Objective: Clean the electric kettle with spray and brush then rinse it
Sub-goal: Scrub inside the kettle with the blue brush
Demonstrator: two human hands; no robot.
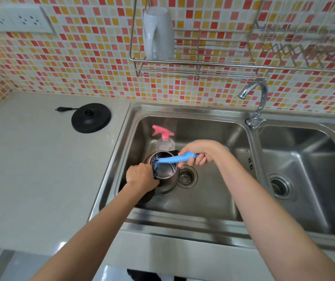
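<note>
The electric kettle (165, 171) stands in the left basin of the double sink (213, 201), just left of the drain strainer (186, 177), with its mouth open toward me. My left hand (141, 177) is closed around the kettle's black handle on the side nearest the counter; the fingers wrap the handle and hide most of it. My right hand (200, 152) is closed around the end of the blue brush (174, 158), with the fingers curled under the handle and the thumb over it. The brush handle runs from that hand leftward across the kettle's rim. The dark bristle head sits inside the mouth, against the inner wall on the side nearest my left hand. My right hand is above and to the right of the kettle, not touching it.

The spray bottle (164, 138), clear with a pink trigger head, stands upright in the same basin, directly behind the kettle. The black kettle base (91, 118) lies on the counter (30, 169), well apart from the sink, with its plug beside it.
</note>
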